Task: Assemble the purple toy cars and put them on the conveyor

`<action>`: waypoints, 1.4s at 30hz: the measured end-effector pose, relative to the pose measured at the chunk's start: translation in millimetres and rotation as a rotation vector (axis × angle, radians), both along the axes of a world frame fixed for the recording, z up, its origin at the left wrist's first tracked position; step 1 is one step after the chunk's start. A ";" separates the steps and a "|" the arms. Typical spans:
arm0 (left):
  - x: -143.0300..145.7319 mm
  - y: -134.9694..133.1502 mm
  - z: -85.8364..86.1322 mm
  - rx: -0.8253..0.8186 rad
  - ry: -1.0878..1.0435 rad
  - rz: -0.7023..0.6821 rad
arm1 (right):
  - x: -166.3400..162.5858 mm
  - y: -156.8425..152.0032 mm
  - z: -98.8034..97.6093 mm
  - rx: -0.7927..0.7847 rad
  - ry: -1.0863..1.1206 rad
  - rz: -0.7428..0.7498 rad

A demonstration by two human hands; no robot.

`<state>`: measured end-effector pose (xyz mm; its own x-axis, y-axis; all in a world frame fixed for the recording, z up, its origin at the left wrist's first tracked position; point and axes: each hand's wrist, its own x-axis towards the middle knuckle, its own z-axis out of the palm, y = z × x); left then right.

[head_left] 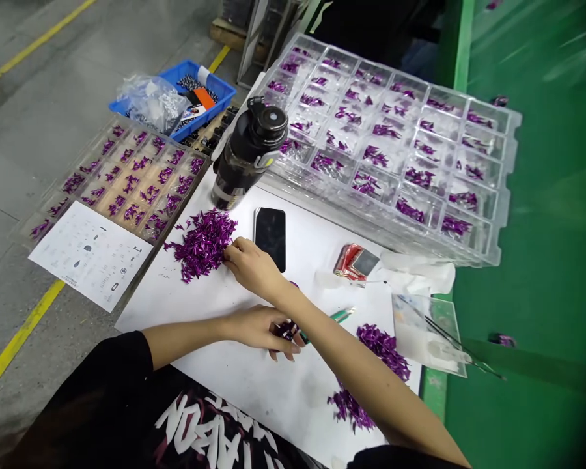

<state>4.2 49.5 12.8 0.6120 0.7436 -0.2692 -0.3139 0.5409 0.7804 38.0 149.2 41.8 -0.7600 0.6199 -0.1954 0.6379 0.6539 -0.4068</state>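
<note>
My right hand (pixel 250 262) reaches across my left forearm's front to the right edge of a pile of small, shiny purple pointed pieces (pixel 202 244). Its fingers are pinched together there; what is between them is hidden. Nearer my body, my left hand (pixel 256 327) curls round a small dark purple part (pixel 286 329), mostly covered by the fingers and partly by my right forearm. A second heap of purple pieces (pixel 383 348) lies to the right, partly behind that forearm. Just beyond my hands is a black phone (pixel 271 238) on the white work surface (pixel 200 365).
A black bottle (pixel 247 156) stands behind the pile. Clear compartment boxes (pixel 505 195) with purple pieces rise at back right; another compartment tray (pixel 200 172) is left, with a printed sheet (pixel 90 254). A blue bin (pixel 227 91), red box (pixel 354 262), tweezers (pixel 449 339) and green belt (pixel 542 260) surround it.
</note>
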 end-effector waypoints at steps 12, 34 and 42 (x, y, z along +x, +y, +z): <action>-0.1 -4.0 1.5 -0.047 -0.080 0.139 | 86.7 -49.2 48.6 -0.125 0.473 -0.473; -0.7 0.1 6.9 -0.221 -0.027 0.322 | 142.7 -124.5 -26.7 0.201 0.619 -0.739; 7.2 -12.8 -4.8 -0.014 0.138 0.389 | 137.2 -122.9 -6.4 0.066 0.693 -1.006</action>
